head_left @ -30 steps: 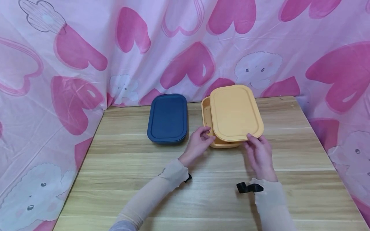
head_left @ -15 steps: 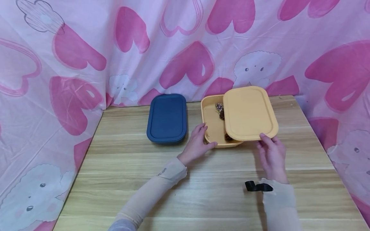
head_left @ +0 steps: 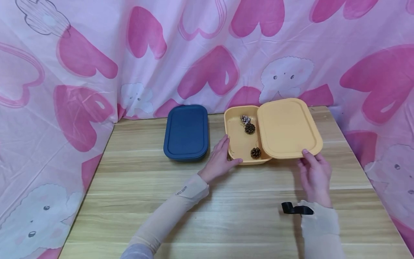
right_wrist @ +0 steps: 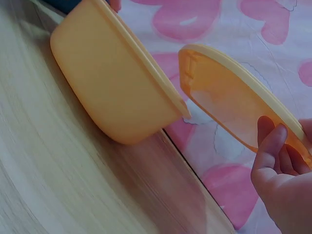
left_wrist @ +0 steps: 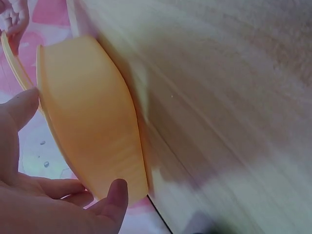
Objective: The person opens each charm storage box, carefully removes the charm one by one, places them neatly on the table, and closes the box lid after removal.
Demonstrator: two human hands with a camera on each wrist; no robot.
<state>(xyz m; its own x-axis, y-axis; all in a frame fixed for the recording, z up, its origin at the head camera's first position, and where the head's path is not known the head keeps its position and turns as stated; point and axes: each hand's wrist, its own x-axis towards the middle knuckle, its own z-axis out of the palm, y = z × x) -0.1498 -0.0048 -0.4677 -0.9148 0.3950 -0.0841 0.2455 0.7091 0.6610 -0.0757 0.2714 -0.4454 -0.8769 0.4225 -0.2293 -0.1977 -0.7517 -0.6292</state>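
The yellow lid (head_left: 289, 129), pinched at its near-right corner by the right hand (head_left: 316, 176), hangs farther right than before, exposing three pine cones (head_left: 249, 128); the yellow box (head_left: 237, 142), right of the navy box (head_left: 185, 133), is largely uncovered. The left hand (head_left: 219, 161), fingers extended, touches its near-left corner.

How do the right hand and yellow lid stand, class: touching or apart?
Touching: the right wrist view shows the right hand pinching the yellow lid by its edge.
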